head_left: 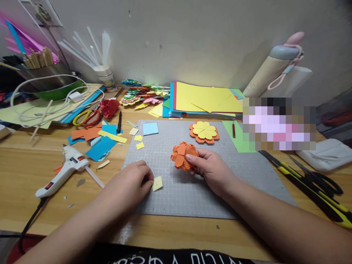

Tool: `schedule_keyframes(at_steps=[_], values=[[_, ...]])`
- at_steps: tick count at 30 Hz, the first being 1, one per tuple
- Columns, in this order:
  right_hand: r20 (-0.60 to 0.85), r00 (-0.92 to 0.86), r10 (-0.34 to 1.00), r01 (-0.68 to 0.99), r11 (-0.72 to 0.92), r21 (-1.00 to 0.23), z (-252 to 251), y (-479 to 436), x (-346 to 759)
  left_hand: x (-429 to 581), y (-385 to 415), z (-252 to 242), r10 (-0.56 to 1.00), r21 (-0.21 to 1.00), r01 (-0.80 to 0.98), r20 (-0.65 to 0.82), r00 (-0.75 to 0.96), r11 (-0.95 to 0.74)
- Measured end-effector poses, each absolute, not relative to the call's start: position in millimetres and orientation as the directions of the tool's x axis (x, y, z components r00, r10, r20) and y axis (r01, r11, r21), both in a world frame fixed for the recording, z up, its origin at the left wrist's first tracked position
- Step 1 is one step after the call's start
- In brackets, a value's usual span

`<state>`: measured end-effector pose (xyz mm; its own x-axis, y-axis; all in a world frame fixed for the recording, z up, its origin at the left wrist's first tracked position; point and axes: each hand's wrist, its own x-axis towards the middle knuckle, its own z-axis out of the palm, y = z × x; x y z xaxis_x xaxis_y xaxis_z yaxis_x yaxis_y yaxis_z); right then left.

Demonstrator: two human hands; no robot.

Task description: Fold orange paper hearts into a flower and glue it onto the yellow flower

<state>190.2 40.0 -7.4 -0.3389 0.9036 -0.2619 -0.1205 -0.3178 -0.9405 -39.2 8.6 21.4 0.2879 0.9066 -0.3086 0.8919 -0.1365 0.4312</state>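
My right hand pinches the edge of a folded orange paper flower between thumb and fingers, above the grey cutting mat. To the left, my left hand has its fingers closed on the edge of a small pale yellow paper square with a small spot at its middle. Behind the held flower, a flower with yellow petals on larger orange ones lies flat on the mat. A light blue square and several small yellow pieces lie at the mat's upper left.
A white glue gun and paper scraps lie left of the mat. Black scissors and a yellow-black cutter are at the right. Behind stand stacked coloured paper, paper flowers and a cup of sticks.
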Motion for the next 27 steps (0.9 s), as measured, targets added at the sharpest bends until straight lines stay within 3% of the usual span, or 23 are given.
schedule_keyframes(at_steps=[5, 20, 27], values=[[-0.269, -0.328, 0.906, -0.098, -0.316, -0.944, -6.4, 40.4, 190.3, -38.3, 9.6, 26.2, 0.913, 0.414, 0.909, -0.347, 0.216, -0.058], [-0.261, -0.334, 0.906, -0.124, -0.317, -0.94, -7.8, 40.0, 190.2, -30.1, 10.6, 26.6, 0.906, 0.357, 0.929, -0.355, 0.232, -0.098], [-0.252, -0.345, 0.904, -0.115, -0.307, -0.945, -9.0, 39.8, 190.9, -32.3, 15.3, 41.1, 0.915, 0.438, 0.895, -0.391, 0.103, 0.087]])
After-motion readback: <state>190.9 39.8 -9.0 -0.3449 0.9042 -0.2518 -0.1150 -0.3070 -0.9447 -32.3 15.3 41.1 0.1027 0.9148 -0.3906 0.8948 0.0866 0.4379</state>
